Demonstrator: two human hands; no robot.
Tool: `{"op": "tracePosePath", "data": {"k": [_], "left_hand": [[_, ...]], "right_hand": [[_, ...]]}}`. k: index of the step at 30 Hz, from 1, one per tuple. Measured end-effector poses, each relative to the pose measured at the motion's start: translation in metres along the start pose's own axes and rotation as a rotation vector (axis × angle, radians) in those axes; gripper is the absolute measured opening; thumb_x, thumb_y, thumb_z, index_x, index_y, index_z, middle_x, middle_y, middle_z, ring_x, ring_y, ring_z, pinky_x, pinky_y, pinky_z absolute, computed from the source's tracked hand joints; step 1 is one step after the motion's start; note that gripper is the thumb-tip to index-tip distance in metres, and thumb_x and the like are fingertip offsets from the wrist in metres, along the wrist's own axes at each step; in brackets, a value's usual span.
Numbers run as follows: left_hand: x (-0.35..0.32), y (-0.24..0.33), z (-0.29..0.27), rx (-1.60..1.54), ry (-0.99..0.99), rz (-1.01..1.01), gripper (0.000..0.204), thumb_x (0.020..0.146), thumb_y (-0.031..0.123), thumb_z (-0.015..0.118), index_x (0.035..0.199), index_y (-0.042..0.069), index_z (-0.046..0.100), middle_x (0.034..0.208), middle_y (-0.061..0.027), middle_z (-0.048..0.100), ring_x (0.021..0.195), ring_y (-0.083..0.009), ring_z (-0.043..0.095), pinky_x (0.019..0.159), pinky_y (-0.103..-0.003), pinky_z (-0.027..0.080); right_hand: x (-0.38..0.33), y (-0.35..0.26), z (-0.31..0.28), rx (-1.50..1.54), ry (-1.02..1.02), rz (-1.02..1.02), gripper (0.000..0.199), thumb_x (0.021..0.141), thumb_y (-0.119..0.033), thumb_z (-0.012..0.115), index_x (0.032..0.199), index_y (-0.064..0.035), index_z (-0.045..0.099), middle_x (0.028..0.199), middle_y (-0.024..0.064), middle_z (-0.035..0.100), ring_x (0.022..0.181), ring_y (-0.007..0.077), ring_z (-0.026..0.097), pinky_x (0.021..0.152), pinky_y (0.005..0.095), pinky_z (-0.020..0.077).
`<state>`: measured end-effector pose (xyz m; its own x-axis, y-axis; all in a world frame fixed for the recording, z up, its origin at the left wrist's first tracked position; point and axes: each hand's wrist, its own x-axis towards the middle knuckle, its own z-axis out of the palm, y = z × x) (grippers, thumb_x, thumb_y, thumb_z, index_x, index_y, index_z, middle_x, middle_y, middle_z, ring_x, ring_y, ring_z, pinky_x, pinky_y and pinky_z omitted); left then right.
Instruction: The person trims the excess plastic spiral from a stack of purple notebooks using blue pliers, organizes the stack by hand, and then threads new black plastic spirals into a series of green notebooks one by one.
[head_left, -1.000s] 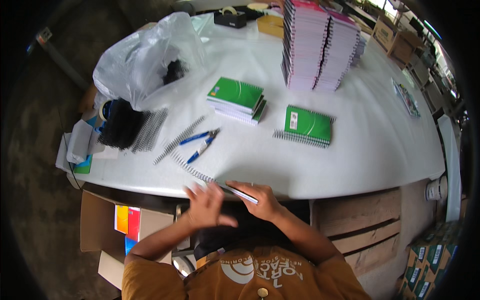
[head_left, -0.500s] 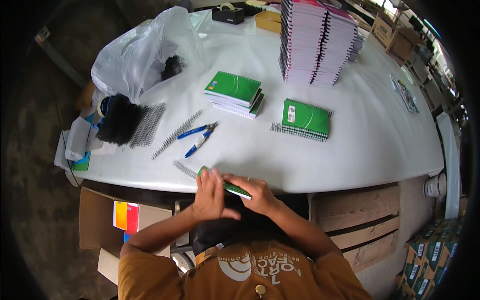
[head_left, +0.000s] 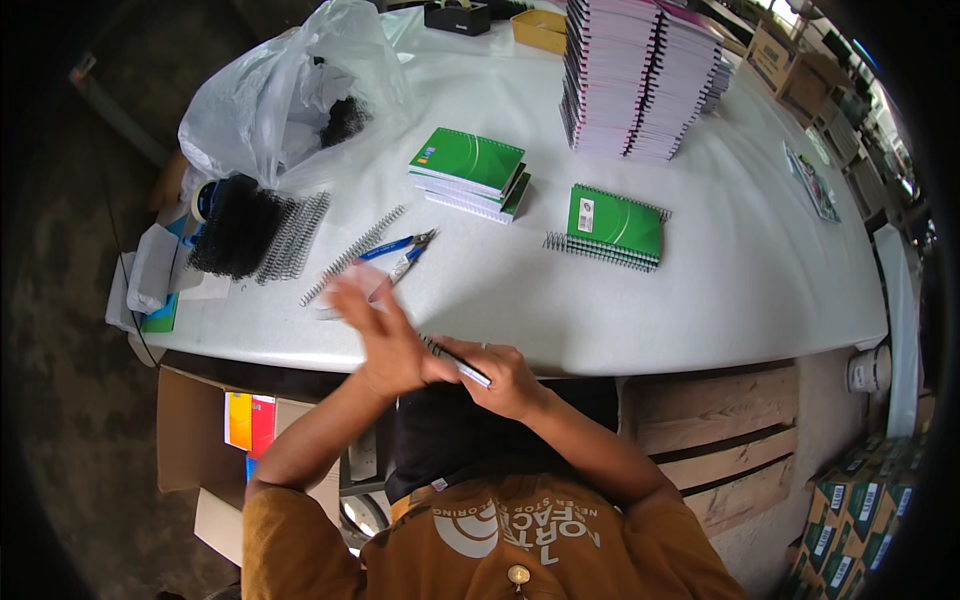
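Observation:
My right hand [head_left: 508,382] grips a small notebook [head_left: 468,368] edge-on at the table's front edge, and dark coil loops show along its spine. My left hand [head_left: 385,345] is just left of it, fingers stretched out and apart, fingertips smeared by motion. Its lower edge reaches the near end of the notebook. Beyond the left fingers lie blue-handled cutting pliers [head_left: 392,252] and a loose wire coil [head_left: 365,245]. A stack of green notebooks [head_left: 468,165] stands mid-table. Farther right is a small pile of green notebooks with coils [head_left: 612,225] sticking out at their sides.
At the left lie a bundle of black and grey coils [head_left: 240,230] and a clear plastic bag [head_left: 260,110]. A tall stack of spiral-bound books [head_left: 630,85] stands at the back. A tape dispenser [head_left: 457,18] and yellow tray [head_left: 538,32] sit behind. Below left is a cardboard box [head_left: 190,430].
My left hand has swung up and left from the notebook, its fingers spreading toward the pliers. My right hand keeps hold of the notebook, whose green cover is now turned out of sight.

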<state>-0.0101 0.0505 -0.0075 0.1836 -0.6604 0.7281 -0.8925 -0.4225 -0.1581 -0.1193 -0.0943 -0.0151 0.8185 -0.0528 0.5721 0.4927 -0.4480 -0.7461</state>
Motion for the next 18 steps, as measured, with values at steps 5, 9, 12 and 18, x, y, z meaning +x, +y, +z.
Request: {"op": "tracePosePath", "data": {"k": [5,9,12,18], "left_hand": [[-0.032,0.026,-0.005,-0.175,-0.062,0.362,0.116,0.064,0.087,0.034,0.136,-0.005,0.029,0.135,-0.0367,0.026,0.131,-0.0556,0.008,0.102,-0.066,-0.002],[-0.015,0.024,0.005,-0.112,-0.050,0.118,0.115,0.068,0.084,0.032,0.132,-0.012,0.030,0.134,-0.0358,0.027,0.130,-0.0564,0.009,0.102,-0.065,0.006],[-0.055,0.040,0.007,-0.346,-0.143,0.201,0.112,0.070,0.080,0.039,0.138,-0.007,0.023,0.138,-0.0339,0.026,0.134,-0.0517,0.005,0.104,-0.062,0.004],[0.001,0.038,0.006,-0.085,-0.091,0.072,0.115,0.072,0.081,0.025,0.134,-0.015,0.019,0.139,-0.0387,0.017,0.132,-0.0542,0.006,0.102,-0.065,0.001]], "right_hand": [[0.001,0.013,-0.009,0.017,0.002,-0.012,0.049,0.073,0.001,0.063,0.121,-0.0033,0.053,0.106,0.0163,0.063,0.090,0.0340,0.063,0.076,0.0377,0.0515],[0.001,0.015,-0.001,0.038,-0.020,-0.033,0.049,0.073,0.001,0.063,0.121,-0.0045,0.052,0.103,0.0165,0.064,0.090,0.0340,0.063,0.074,0.0384,0.0519],[0.013,0.016,-0.007,0.069,-0.004,-0.010,0.048,0.076,-0.004,0.063,0.122,-0.0046,0.050,0.102,0.0165,0.064,0.089,0.0349,0.063,0.073,0.0389,0.0519],[0.009,0.018,-0.010,0.175,-0.023,0.094,0.054,0.082,-0.014,0.064,0.130,-0.0067,0.041,0.107,0.0147,0.063,0.096,0.0349,0.062,0.080,0.0364,0.0502]]}}
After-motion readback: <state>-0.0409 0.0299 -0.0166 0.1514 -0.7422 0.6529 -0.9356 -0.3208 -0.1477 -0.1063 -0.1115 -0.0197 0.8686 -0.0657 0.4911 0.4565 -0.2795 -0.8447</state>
